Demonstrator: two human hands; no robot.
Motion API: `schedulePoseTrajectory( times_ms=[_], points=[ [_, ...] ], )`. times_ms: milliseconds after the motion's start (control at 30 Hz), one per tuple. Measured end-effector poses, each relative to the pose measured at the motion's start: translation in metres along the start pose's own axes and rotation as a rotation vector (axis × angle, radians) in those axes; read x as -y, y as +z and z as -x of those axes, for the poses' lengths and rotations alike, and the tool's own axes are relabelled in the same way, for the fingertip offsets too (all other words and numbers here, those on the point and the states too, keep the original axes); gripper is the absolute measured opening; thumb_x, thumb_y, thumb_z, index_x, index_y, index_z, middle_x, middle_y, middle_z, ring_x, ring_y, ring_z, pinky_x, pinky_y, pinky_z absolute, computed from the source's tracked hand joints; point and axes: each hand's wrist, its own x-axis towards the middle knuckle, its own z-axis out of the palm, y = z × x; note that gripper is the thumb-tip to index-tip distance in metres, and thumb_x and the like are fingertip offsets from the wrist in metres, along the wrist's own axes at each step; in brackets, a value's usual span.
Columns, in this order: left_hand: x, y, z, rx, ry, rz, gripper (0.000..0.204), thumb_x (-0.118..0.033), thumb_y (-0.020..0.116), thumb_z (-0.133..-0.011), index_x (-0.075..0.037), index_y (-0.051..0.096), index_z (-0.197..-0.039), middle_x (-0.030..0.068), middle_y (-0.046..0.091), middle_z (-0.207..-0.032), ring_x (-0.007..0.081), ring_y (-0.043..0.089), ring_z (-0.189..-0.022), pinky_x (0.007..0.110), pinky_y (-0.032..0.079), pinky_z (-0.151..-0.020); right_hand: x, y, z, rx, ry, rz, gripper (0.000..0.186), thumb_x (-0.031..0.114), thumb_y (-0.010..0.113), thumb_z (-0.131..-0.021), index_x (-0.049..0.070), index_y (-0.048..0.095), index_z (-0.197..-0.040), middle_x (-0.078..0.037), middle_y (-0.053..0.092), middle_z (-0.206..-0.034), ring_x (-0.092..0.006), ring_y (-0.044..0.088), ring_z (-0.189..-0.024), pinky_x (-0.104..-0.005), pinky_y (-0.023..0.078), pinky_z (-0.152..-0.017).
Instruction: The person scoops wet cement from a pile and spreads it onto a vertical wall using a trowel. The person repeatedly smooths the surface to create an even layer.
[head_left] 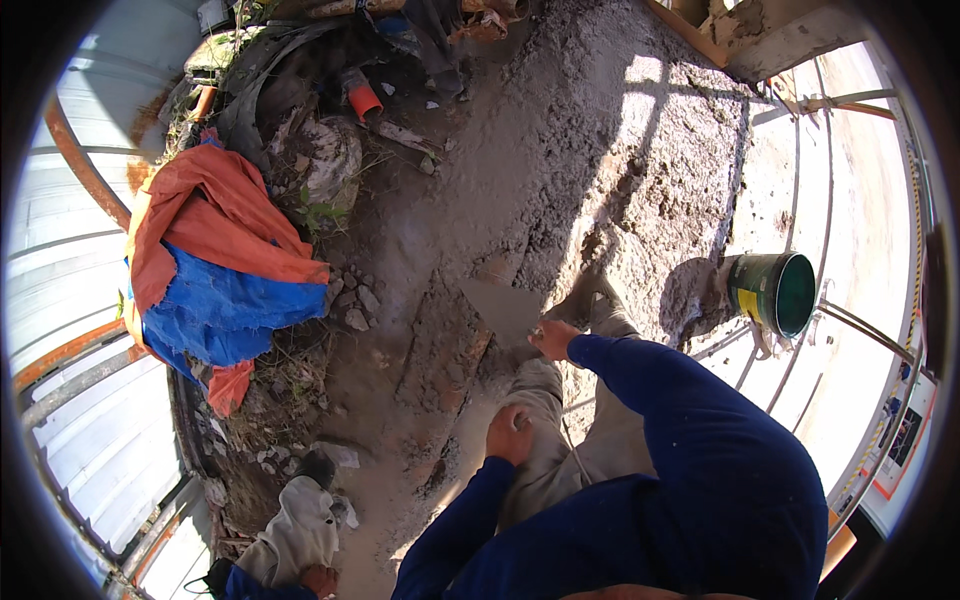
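My right hand (555,340) is closed around the handle of a trowel. The trowel's grey, roughly triangular blade (503,308) points left and away from me, over the rough wet concrete (570,150). Its handle is mostly hidden in my fist. My left hand (510,435) lies against my beige-trousered knee with curled fingers; whether anything is inside them is hidden. Both my arms wear dark blue sleeves.
A dark green bucket (775,293) lies tilted or on its side at right, by a pale sheet with bars. Orange and blue tarpaulin (235,270) covers a heap at left, near rubble and an orange pipe (364,100). A co-worker's hand (320,580) shows at lower left.
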Motion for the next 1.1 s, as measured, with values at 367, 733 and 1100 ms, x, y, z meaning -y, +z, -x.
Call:
schedulePoseTrajectory(
  times_ms=[367, 733, 1100],
  points=[
    [0.009, -0.016, 0.048, 0.333, -0.025, -0.064, 0.033, -0.021, 0.073, -0.091, -0.006, 0.068, -0.121, 0.0195, 0.068, -0.122, 0.0394, 0.066, -0.115, 0.047, 0.052, -0.102, -0.015, 0.044, 0.047, -0.093, 0.034, -0.081, 0.055, 0.047, 0.061, -0.103, 0.003, 0.063, -0.135, -0.028, 0.074, -0.117, -0.0480, 0.070, -0.114, -0.0562, 0.057, -0.096],
    [0.015, -0.017, 0.068, 0.395, -0.072, -0.087, 0.040, -0.031, 0.071, -0.095, -0.007, 0.069, -0.127, 0.0211, 0.070, -0.127, 0.0398, 0.067, -0.120, 0.046, 0.053, -0.104, -0.039, 0.051, 0.109, 0.029, 0.051, 0.049, 0.055, 0.038, 0.063, -0.095, -0.005, 0.067, -0.129, -0.032, 0.072, -0.121, -0.0476, 0.070, -0.116, -0.0524, 0.057, -0.100],
    [0.045, -0.037, 0.140, 0.133, -0.381, 0.056, 0.032, -0.026, 0.071, -0.095, -0.003, 0.072, -0.118, 0.0188, 0.077, -0.113, 0.0326, 0.074, -0.109, 0.044, 0.057, -0.096, -0.029, 0.010, 0.128, -0.114, -0.057, 0.011, 0.059, 0.042, 0.071, -0.085, -0.008, 0.070, -0.117, -0.032, 0.075, -0.112, -0.0460, 0.073, -0.110, -0.0504, 0.058, -0.096]
  ],
)
